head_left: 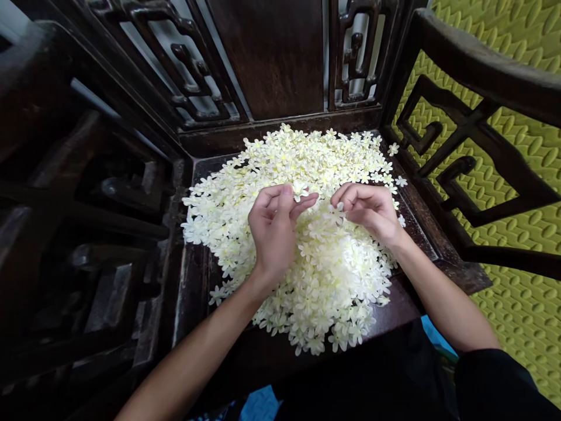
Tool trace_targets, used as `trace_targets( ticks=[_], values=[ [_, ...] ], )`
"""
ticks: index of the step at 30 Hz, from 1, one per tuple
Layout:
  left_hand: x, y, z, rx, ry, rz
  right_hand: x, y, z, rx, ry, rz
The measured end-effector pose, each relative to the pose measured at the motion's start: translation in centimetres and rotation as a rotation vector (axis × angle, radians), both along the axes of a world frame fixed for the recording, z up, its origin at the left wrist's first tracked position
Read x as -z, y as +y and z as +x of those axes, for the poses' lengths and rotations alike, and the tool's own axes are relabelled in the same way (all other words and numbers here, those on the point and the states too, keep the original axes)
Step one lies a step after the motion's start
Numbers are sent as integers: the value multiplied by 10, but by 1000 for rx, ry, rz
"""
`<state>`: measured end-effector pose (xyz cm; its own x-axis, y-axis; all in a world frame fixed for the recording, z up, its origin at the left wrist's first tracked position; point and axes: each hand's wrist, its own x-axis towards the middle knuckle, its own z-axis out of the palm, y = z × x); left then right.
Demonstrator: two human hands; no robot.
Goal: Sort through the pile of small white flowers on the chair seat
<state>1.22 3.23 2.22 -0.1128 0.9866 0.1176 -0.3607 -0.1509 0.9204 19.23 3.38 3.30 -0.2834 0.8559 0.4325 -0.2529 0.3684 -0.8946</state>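
- Black clothing (372, 374), nearest, below both hands' fingers.
- Left hand (275, 228): thumb and fingers closed on a white flower (300, 190).
- Right hand (370, 211): fingertips pinched on a second flower (336, 214), just beside the left fingers.
- Loose flower heap (307, 158), under and around the fingers, on a dark wooden seat (397, 307).
- Openwork armrest (484, 108) right of the fingers; green patterned flooring (521, 327) beyond.

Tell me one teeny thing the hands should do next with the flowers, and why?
I'd probably bring the right hand a little closer to the left hand. The left one pinches a white flower, another white flower is at the right fingertips, and only a small gap parts them.
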Motion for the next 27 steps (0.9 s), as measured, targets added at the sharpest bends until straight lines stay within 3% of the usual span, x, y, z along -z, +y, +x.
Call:
trace_targets(
  ticks=[7,14,27],
  values=[
    [6,-5,1,1,200,174,-3,-6,-9,31,-56,-29],
    [2,-8,0,1,374,410,0,-4,-10,109,-84,-26],
    [4,-6,-1,-71,397,400,-2,-5,-10,147,-121,-14]
  ],
)
